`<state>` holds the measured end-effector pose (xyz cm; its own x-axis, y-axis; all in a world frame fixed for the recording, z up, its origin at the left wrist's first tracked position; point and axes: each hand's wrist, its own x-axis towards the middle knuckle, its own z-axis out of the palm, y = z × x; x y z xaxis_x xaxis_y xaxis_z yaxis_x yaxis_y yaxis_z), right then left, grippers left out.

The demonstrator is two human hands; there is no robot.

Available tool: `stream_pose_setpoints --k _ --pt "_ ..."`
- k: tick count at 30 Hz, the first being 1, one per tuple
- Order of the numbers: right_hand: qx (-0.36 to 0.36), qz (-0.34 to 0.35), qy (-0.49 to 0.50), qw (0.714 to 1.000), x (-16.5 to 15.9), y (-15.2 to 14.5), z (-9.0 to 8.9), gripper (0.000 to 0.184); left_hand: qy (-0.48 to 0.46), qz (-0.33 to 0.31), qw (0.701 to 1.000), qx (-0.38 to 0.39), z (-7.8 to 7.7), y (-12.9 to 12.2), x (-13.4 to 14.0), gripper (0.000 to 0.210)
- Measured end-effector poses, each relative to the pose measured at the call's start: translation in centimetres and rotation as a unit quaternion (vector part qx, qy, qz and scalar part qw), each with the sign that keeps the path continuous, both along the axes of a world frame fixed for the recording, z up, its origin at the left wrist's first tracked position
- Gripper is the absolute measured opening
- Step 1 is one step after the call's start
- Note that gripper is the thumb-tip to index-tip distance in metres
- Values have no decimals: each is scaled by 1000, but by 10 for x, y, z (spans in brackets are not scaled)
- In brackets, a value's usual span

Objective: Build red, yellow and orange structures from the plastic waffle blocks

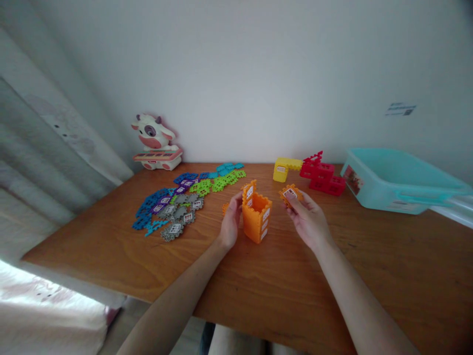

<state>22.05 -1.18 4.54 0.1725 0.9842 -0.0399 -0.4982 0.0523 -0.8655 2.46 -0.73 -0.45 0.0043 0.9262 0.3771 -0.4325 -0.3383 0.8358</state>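
Observation:
An orange box-like tower of interlocking notched tiles stands upright on the table, its top uncovered and one tile rising above the rim at the back left. My left hand is closed against the tower's left side, thumb and fingers near that raised tile. To the right, my right hand pinches a loose orange tile with a white sticker, held apart from the tower. Part of another orange tile shows behind my left hand.
Left lie grey tiles, purple, blue and green tiles. Behind stand a cow toy keyboard, a yellow tile build and a red one. A turquoise bin sits at right. The wooden table's front edge is near me.

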Motion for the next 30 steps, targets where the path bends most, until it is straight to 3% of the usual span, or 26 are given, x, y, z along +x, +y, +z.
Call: stream_pose_setpoints --k 4,9,13,16,20,23,27,30 --pt "-2 -28 -8 1000 0 0 -3 61 56 -40 996 52 0 -5 -3 70" --pt "46 -58 -75 994 3 6 -10 51 103 -81 988 75 0 -9 -3 78" --pt "85 -82 -100 988 3 10 -15 55 149 -33 985 80 -1 -7 0 95" --pt "112 -107 -146 977 4 9 -15 42 170 15 982 82 1 -6 0 89" --pt "137 -122 -179 967 6 5 -11 29 162 -10 979 125 7 -6 -2 77" --pt "152 -88 -141 974 6 2 -7 29 156 -7 977 145 11 -9 -2 73" --pt "195 -79 -121 970 0 -3 -2 38 142 94 964 205 13 -10 -4 56" --pt "207 -71 -112 969 -4 -7 2 44 155 119 953 230 16 -10 -7 44"
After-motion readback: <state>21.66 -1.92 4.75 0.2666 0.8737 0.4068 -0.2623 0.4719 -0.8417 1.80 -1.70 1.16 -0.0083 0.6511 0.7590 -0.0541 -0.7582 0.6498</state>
